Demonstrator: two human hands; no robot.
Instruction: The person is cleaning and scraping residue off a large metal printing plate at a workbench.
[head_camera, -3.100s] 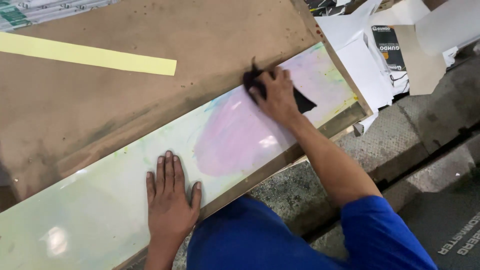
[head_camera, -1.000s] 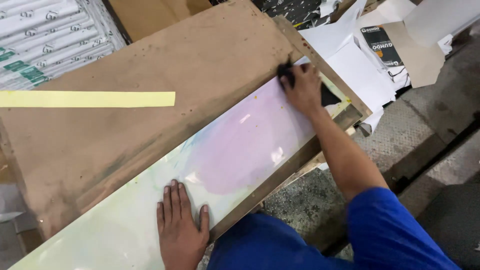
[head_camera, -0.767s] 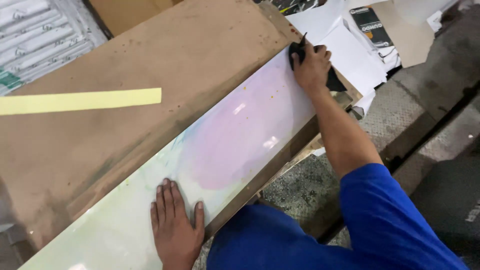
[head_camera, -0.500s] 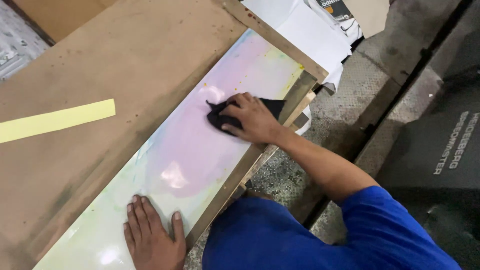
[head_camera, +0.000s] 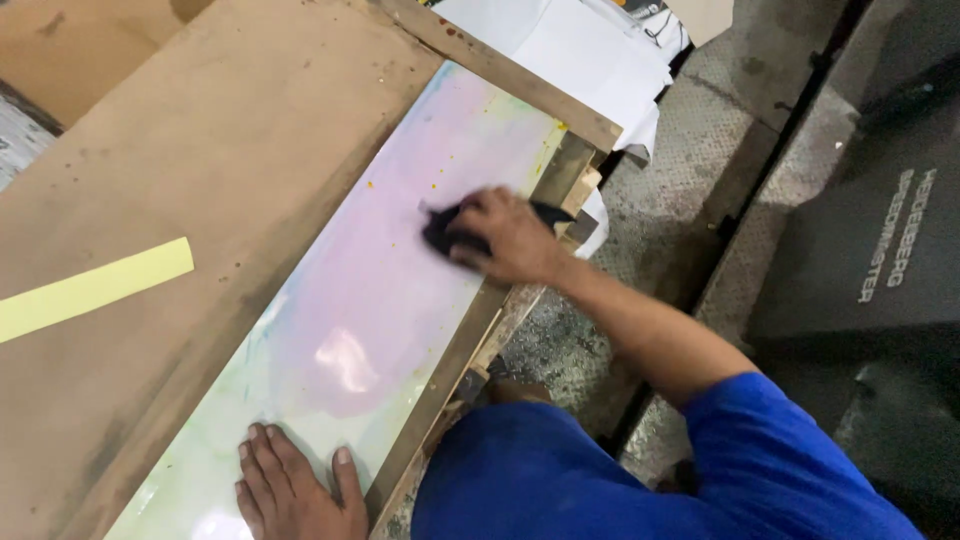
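A broad sheet of brown board (head_camera: 200, 150) covers the surface left of the glossy strip, with 1 pale yellow paper strip (head_camera: 90, 290) lying flat on it. White paper sheets (head_camera: 560, 45) are piled beyond the wooden frame's far end. A dark grey machine housing (head_camera: 880, 250) stands on the speckled concrete floor (head_camera: 690, 170) at right.

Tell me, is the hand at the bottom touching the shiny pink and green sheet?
Touching. The head view shows the left hand lying flat, fingers spread, on the glossy sheet.
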